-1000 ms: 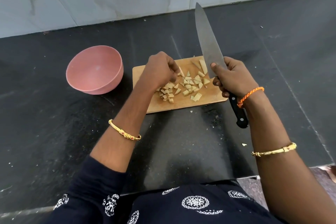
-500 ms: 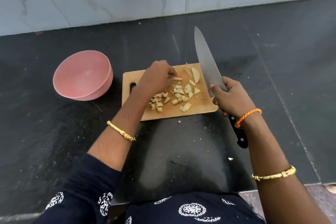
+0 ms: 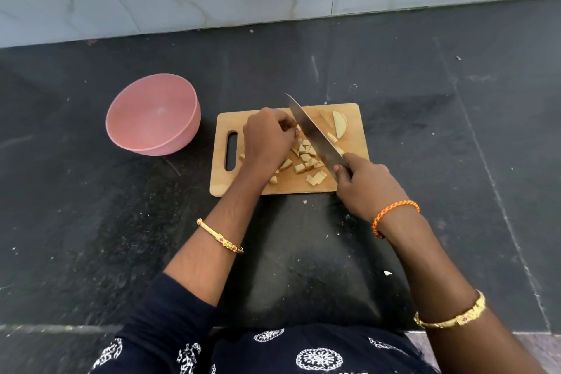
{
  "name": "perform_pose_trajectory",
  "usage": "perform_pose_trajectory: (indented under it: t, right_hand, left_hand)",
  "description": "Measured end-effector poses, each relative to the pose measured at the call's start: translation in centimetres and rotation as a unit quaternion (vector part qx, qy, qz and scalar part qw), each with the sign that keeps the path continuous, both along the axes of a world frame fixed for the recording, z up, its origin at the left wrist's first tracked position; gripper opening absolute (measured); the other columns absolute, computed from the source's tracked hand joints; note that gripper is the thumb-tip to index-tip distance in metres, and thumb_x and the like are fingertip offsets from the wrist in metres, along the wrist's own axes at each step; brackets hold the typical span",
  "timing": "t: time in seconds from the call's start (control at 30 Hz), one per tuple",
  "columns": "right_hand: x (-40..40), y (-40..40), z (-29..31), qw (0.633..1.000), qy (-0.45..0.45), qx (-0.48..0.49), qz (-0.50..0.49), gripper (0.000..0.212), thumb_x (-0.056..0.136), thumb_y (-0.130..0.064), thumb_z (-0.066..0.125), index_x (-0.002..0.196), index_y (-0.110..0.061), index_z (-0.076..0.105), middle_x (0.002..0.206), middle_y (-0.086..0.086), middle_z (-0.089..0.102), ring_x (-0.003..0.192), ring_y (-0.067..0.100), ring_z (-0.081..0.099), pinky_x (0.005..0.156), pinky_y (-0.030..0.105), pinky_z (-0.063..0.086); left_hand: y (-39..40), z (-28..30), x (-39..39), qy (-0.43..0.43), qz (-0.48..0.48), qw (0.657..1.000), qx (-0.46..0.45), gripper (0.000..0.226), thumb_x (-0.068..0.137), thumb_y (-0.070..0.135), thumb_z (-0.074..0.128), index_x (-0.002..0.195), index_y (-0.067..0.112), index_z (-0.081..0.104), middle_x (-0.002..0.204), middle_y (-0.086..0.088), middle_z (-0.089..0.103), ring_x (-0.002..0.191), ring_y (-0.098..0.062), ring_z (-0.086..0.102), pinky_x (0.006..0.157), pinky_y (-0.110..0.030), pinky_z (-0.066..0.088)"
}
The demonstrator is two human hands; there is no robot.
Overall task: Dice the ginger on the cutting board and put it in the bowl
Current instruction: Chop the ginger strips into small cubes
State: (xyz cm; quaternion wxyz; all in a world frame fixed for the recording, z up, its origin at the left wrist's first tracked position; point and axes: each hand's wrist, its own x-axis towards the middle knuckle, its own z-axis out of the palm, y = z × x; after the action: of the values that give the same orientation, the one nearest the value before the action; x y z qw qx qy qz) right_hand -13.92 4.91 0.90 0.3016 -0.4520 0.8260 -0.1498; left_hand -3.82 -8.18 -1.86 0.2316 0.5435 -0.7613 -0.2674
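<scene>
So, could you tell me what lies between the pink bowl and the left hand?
In the head view, a strip of black counter and the cutting board's handle-slot end separate the pink bowl from the left hand.

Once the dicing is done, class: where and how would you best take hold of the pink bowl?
Probably grip the pink bowl at its rim, from above on its right side, nearest the cutting board. It sits upright and apart from the board, has no handle, and its round wall tapers downward, so the rim seems the surest hold.
</scene>
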Motion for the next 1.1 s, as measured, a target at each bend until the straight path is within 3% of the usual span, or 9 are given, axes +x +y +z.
perform_pose_trajectory:
  t: [0.13, 0.2, 0.3, 0.4, 0.47, 0.67, 0.8, 0.93, 1.1]
  right_hand:
    - [0.3, -0.8, 1.0, 0.996, 0.056, 0.063, 0.032, 0.013, 0.097, -0.023, 0.037, 0.105, -0.020, 0.048, 0.074, 0.006, 0.048, 0.074, 0.028, 0.050, 0.069, 0.034, 0.046]
    - [0.4, -1.3, 1.7, 0.989, 0.076, 0.105, 0.066, 0.025, 0.096, -0.016, 0.039, 0.120, -0.021, 0.045, 0.070, 0.003, 0.040, 0.074, 0.025, 0.050, 0.068, 0.034, 0.047]
    - [0.0, -1.1, 2.4, 0.983, 0.079, 0.139, 0.090, 0.034, 0.094, -0.009, 0.041, 0.125, -0.021, 0.042, 0.071, 0.004, 0.041, 0.073, 0.023, 0.051, 0.069, 0.035, 0.050]
    - [-0.3, 0.2, 2.5, 0.980, 0.085, 0.154, 0.088, 0.029, 0.094, -0.010, 0.041, 0.121, -0.020, 0.043, 0.074, 0.004, 0.044, 0.073, 0.022, 0.054, 0.071, 0.036, 0.053]
    - [-0.4, 1.0, 2.5, 0.979, 0.085, 0.162, 0.086, 0.023, 0.096, -0.014, 0.041, 0.118, -0.021, 0.043, 0.076, 0.005, 0.046, 0.071, 0.021, 0.054, 0.070, 0.035, 0.053]
    - [-0.9, 2.1, 3.0, 0.994, 0.049, 0.082, 0.045, 0.014, 0.099, -0.028, 0.036, 0.099, -0.021, 0.048, 0.083, 0.007, 0.056, 0.078, 0.027, 0.057, 0.071, 0.035, 0.050]
    - [-0.5, 1.9, 3.0, 0.999, 0.015, 0.044, 0.018, 0.015, 0.098, -0.029, 0.037, 0.095, -0.022, 0.050, 0.079, 0.006, 0.056, 0.077, 0.027, 0.057, 0.069, 0.034, 0.048]
    - [-0.5, 2.2, 2.4, 0.997, 0.008, -0.050, -0.063, 0.020, 0.096, -0.029, 0.039, 0.083, -0.017, 0.048, 0.077, 0.012, 0.057, 0.073, 0.033, 0.056, 0.067, 0.037, 0.047]
    - [-2.0, 3.0, 1.6, 0.989, -0.016, -0.038, -0.143, 0.029, 0.096, -0.027, 0.040, 0.068, -0.018, 0.040, 0.073, 0.011, 0.053, 0.074, 0.034, 0.052, 0.067, 0.035, 0.044]
  left_hand:
    - [0.0, -0.1, -0.1, 0.036, 0.011, 0.999, 0.019, 0.011, 0.076, 0.010, 0.073, 0.086, 0.014, 0.075, 0.079, -0.001, 0.072, 0.075, -0.011, 0.067, 0.081, -0.040, 0.055]
    - [0.0, -0.4, -0.2, 0.047, 0.019, 0.998, 0.022, 0.009, 0.074, 0.011, 0.073, 0.081, 0.017, 0.075, 0.074, 0.003, 0.071, 0.074, -0.013, 0.066, 0.082, -0.045, 0.053]
    - [0.1, -0.8, -0.4, 0.060, 0.038, 0.997, 0.022, 0.009, 0.072, 0.013, 0.073, 0.076, 0.021, 0.074, 0.070, 0.008, 0.069, 0.074, -0.012, 0.066, 0.081, -0.047, 0.052]
    - [-0.2, -0.9, -0.3, 0.048, 0.075, 0.996, -0.007, 0.005, 0.077, 0.018, 0.071, 0.078, 0.022, 0.073, 0.073, 0.009, 0.069, 0.078, -0.010, 0.064, 0.091, -0.039, 0.041]
    - [-0.6, -0.2, 0.3, 0.018, 0.091, 0.995, -0.024, 0.003, 0.080, 0.021, 0.069, 0.080, 0.022, 0.072, 0.076, 0.009, 0.069, 0.081, -0.008, 0.061, 0.087, -0.031, 0.027]
    - [-1.5, 1.6, 2.0, -0.061, -0.009, 0.997, 0.043, 0.004, 0.079, 0.024, 0.072, 0.080, 0.028, 0.072, 0.077, 0.012, 0.069, 0.089, -0.005, 0.058, 0.080, -0.031, 0.019]
    - [-0.8, 1.4, 2.0, -0.016, -0.023, 0.997, 0.067, 0.012, 0.075, 0.023, 0.075, 0.085, 0.025, 0.070, 0.074, 0.010, 0.069, 0.084, -0.005, 0.062, 0.084, -0.032, 0.026]
    - [-0.8, 2.2, 0.3, 0.033, -0.058, 0.997, 0.047, 0.024, 0.087, 0.009, 0.059, 0.108, 0.017, 0.068, 0.106, 0.004, 0.068, 0.101, -0.008, 0.061, 0.090, -0.023, 0.046]
    - [-1.9, 2.3, -3.3, -0.081, -0.221, 0.971, 0.032, 0.040, 0.088, -0.003, 0.052, 0.120, 0.019, 0.062, 0.125, -0.002, 0.056, 0.114, -0.015, 0.052, 0.085, -0.017, 0.037]
